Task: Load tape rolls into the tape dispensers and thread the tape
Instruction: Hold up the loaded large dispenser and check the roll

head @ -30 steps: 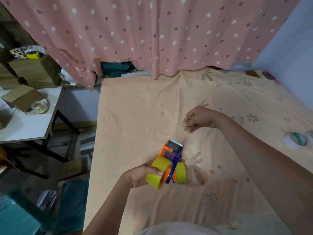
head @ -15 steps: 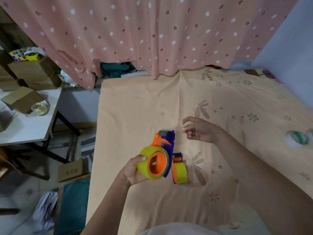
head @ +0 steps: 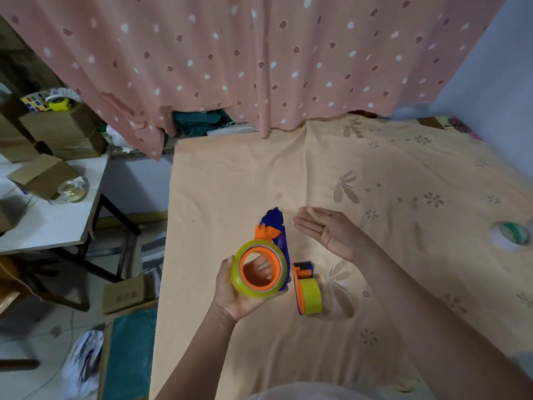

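My left hand (head: pixel 236 295) grips an orange and blue tape dispenser (head: pixel 272 235) with a yellow-green tape roll (head: pixel 259 272) on its orange hub, roll face turned toward me, held above the bed. My right hand (head: pixel 328 229) is just right of the dispenser's blue head, flat with fingers straight and apart, holding nothing. A second dispenser (head: pixel 307 290), loaded with a yellow roll, lies on the peach bedsheet (head: pixel 375 284) just right of my left hand. A green and white tape roll (head: pixel 512 232) lies at the right edge of the bed.
A pink dotted curtain (head: pixel 259 59) hangs behind the bed. Left of the bed stands a white table (head: pixel 49 226) with cardboard boxes (head: pixel 43 174) and a clear tape roll (head: pixel 72 190). More boxes and a teal sheet (head: pixel 129 356) lie on the floor.
My left hand lifted the dispenser off the bed and turned it so the roll's face points at me. My right hand came closer and spread from a pinch into a flat palm.
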Demonstrator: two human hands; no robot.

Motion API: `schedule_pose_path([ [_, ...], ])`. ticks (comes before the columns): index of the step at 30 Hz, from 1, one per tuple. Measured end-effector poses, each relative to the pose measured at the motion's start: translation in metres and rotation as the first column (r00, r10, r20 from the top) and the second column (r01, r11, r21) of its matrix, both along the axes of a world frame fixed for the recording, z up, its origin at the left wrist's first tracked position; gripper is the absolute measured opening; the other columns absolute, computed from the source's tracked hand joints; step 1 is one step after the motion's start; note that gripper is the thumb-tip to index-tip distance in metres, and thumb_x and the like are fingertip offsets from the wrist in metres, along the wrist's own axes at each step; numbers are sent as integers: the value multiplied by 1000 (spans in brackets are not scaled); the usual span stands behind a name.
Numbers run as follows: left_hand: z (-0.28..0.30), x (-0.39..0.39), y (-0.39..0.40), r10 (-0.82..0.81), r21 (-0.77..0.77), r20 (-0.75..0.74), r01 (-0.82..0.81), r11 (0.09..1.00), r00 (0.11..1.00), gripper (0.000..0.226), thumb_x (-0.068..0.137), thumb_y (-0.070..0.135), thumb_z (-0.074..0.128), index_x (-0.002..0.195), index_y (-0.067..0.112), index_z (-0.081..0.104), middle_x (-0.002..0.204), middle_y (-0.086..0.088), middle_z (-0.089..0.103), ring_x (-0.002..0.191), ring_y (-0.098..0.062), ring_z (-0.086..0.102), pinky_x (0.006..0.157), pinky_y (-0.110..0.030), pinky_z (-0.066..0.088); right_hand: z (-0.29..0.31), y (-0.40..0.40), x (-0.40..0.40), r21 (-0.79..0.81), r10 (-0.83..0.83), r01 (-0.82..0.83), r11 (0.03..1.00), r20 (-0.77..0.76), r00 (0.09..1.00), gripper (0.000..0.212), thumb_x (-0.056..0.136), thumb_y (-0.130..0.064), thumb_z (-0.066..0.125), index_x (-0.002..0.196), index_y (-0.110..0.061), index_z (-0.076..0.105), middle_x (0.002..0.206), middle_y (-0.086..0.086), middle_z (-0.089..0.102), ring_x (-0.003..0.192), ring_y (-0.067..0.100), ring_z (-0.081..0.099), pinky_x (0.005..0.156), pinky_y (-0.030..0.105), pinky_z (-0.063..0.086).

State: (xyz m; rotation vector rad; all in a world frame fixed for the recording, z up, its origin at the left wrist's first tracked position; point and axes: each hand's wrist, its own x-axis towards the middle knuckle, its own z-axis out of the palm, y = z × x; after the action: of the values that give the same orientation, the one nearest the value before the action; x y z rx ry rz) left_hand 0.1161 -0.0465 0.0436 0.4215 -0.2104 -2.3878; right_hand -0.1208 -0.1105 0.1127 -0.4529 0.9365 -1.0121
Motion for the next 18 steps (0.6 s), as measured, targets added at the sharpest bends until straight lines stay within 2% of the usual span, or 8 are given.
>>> schedule_pose_path([
  [3, 7, -7, -2, 30, -2, -57, -30, 1000, 998, 110, 65, 53, 80, 152, 12, 26, 136, -19, 42, 116, -42, 52, 93, -50, 49, -1, 6, 5, -13, 51, -50, 999, 69, 996, 41, 94, -28, 57, 120, 4, 59, 121, 20, 68, 116, 27, 66, 98, 35, 55],
  [6, 15, -13, -3, 69, -1, -60, -69, 998, 996, 109, 65, 58, 75, 150, 15, 21, 126, -19, 45, 105, -37, 55, 90, -41, 44, -4, 11, 7, -82, 97, -90, 993, 84, 992, 38, 95, -9, 55, 132, 2, 51, 129, 16, 64, 122, 24, 62, 99, 31, 53],
  [8, 19, -16, -4, 92, 39, -60, -90, 995, 994, 110, 65, 60, 75, 151, 14, 25, 123, -21, 51, 102, -37, 58, 89, -41, 47, -8, 13, 11, -114, 62, -60, 992, 17, 998, 36, 94, 2, 57, 130, 2, 55, 128, 19, 65, 120, 26, 63, 97, 31, 54],
  [11, 25, -22, -4, 150, 124, -67, -141, 982, 986, 110, 65, 63, 72, 153, 11, 30, 122, -22, 54, 100, -37, 61, 89, -42, 51, -13, 12, 24, -185, -93, 50, 981, -233, 968, 28, 95, -12, 61, 120, 0, 66, 124, 17, 67, 110, 26, 69, 93, 35, 57],
  [12, 27, -24, -5, 171, 135, -68, -160, 978, 983, 110, 67, 66, 69, 153, 9, 30, 122, -21, 54, 100, -35, 60, 90, -41, 50, -15, 12, 29, -236, -155, 68, 969, -369, 916, 27, 95, -16, 63, 119, -3, 69, 127, 10, 66, 111, 21, 68, 94, 35, 56],
  [15, 32, -30, -9, 221, 174, -72, -206, 963, 973, 108, 76, 72, 59, 155, 5, 29, 121, -21, 55, 100, -32, 59, 91, -37, 49, -19, 13, 38, -405, -329, 8, 914, -730, 600, 20, 92, -22, 67, 107, -13, 77, 114, -6, 61, 104, -3, 60, 95, 23, 50],
  [16, 33, -32, -11, 237, 190, -66, -221, 957, 969, 108, 78, 73, 56, 157, 6, 28, 122, -22, 55, 100, -33, 60, 90, -38, 50, -20, 15, 42, -450, -375, -2, 893, -746, 549, 18, 91, -21, 68, 101, -11, 79, 103, -9, 63, 96, -4, 60, 91, 24, 51],
  [18, 34, -35, -13, 265, 198, -46, -251, 948, 963, 106, 80, 72, 54, 159, 7, 27, 125, -23, 54, 101, -35, 61, 90, -41, 52, -20, 21, 49, -506, -423, 2, 863, -719, 551, 14, 91, -16, 68, 94, -9, 79, 85, -11, 70, 83, 1, 66, 82, 32, 55],
])
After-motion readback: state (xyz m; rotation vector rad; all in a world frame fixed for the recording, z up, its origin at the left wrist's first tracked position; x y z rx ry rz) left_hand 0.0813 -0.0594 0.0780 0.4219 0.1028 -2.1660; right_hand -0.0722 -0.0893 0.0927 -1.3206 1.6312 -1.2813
